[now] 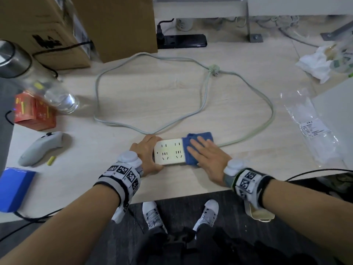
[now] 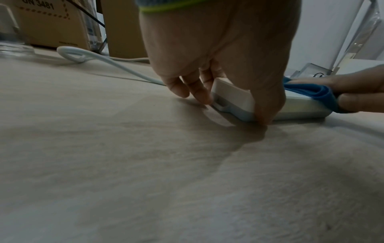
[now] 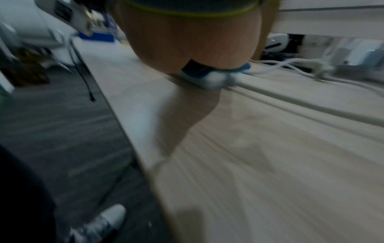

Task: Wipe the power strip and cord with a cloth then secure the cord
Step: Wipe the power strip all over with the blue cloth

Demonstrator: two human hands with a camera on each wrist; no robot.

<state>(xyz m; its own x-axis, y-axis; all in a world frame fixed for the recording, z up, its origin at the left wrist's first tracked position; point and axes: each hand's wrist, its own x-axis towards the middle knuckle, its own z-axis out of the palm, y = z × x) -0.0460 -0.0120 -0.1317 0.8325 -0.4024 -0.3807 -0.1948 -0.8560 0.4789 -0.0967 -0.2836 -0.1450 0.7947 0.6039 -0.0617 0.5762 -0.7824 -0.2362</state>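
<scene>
A white power strip [image 1: 170, 152] lies flat on the light wooden table near its front edge. My left hand [image 1: 147, 153] grips its left end, fingers on the far side and thumb on the near side [image 2: 266, 105]. A folded blue cloth [image 1: 191, 148] covers the strip's right end. My right hand [image 1: 206, 155] lies flat on the cloth with straight fingers, pressing it down. The pale grey cord [image 1: 145, 60] leaves the strip's right end and loops widely over the table, tied in a knot [image 1: 214, 68] at the back. The right wrist view is blurred; the cloth [image 3: 243, 68] shows under the palm.
Cardboard boxes [image 1: 114, 25] stand at the back left, with a black power strip [image 1: 183, 41] behind them. A glass bottle [image 1: 38, 81], a red box [image 1: 34, 113], a grey controller [image 1: 42, 148] and a blue box [image 1: 13, 188] lie left. Plastic bags [image 1: 313, 129] lie right.
</scene>
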